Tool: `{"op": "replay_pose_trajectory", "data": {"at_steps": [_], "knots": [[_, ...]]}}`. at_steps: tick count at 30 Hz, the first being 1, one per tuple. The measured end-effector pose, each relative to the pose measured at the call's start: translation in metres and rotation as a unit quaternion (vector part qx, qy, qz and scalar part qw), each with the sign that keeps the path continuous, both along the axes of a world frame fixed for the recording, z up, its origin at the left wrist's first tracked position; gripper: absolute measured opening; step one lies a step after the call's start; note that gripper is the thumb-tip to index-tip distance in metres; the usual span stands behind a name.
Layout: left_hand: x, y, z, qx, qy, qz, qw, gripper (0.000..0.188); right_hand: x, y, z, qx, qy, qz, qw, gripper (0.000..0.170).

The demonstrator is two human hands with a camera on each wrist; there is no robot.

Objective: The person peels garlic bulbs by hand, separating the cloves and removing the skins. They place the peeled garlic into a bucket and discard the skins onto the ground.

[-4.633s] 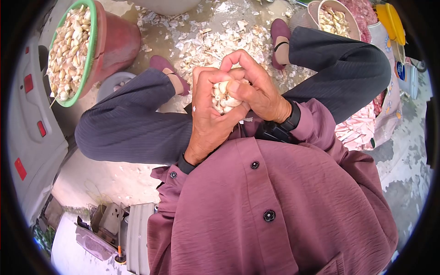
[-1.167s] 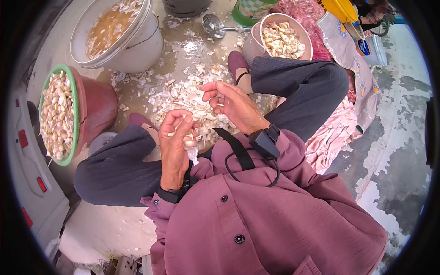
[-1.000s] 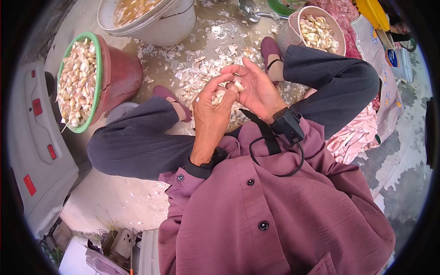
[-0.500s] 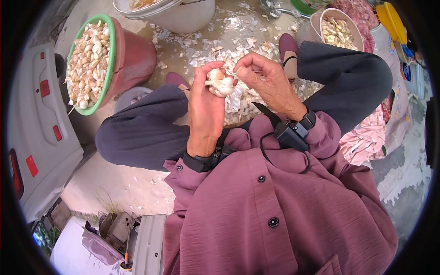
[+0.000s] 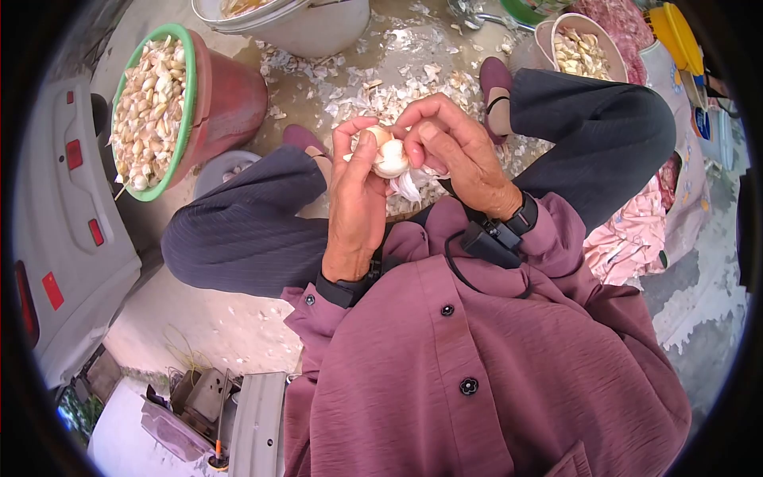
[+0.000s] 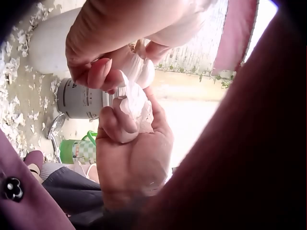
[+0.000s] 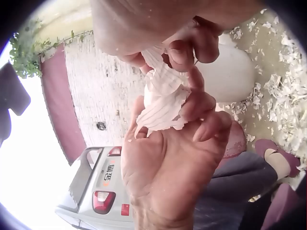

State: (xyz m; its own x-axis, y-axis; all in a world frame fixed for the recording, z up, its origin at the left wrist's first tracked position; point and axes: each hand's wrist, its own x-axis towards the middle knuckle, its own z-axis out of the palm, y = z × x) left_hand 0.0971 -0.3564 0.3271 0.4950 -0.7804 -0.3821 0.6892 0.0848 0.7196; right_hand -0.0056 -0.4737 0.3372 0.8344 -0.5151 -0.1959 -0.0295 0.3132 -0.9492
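Observation:
My left hand holds a pale garlic bulb between thumb and curled fingers, out in front of the body. Loosened papery garlic skin hangs from the bulb's side facing my right hand, whose thumb and fingertips pinch at it. In the right wrist view, the thin, streaked skin spreads between both hands and hides most of the bulb. The left wrist view shows white cloves by the left fingers and crumpled skin at the right fingers.
A green-rimmed red bucket full of garlic cloves stands at left. Further back is a white bucket of liquid. A pink tub of cloves stands beyond the right knee. Garlic skins litter the floor between the shoes.
Earlier both hands gripped the garlic together, then parted, the left keeping some. Since half a second ago, the right fingers have moved in against the bulb and taken its skin; a flap now hangs down.

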Motion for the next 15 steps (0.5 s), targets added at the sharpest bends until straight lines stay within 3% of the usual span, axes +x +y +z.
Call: {"op": "replay_pose_trajectory", "data": {"at_steps": [4, 6, 10, 12, 15], "knots": [[0.002, 0.004, 0.0, -0.028, 0.056, 0.012, 0.998, 0.034, -0.002, -0.003, 0.001, 0.107, -0.025, 0.008, 0.994, 0.016], [0.007, 0.008, -0.004, -0.029, 0.06, 0.006, 0.998, 0.034, -0.003, -0.002, -0.004, 0.016, -0.004, -0.02, 1.0, 0.017], [0.001, 0.005, 0.001, -0.008, 0.007, -0.001, 1.0, 0.036, 0.001, 0.001, 0.002, -0.016, -0.017, -0.024, 0.999, 0.02], [-0.006, -0.004, 0.01, 0.042, -0.037, 0.031, 0.998, 0.038, 0.003, -0.001, 0.003, -0.164, 0.023, 0.042, 0.985, 0.026], [-0.01, -0.005, 0.008, 0.066, -0.087, -0.01, 0.994, 0.038, 0.003, 0.004, 0.007, -0.186, 0.067, 0.085, 0.977, 0.03]]}}
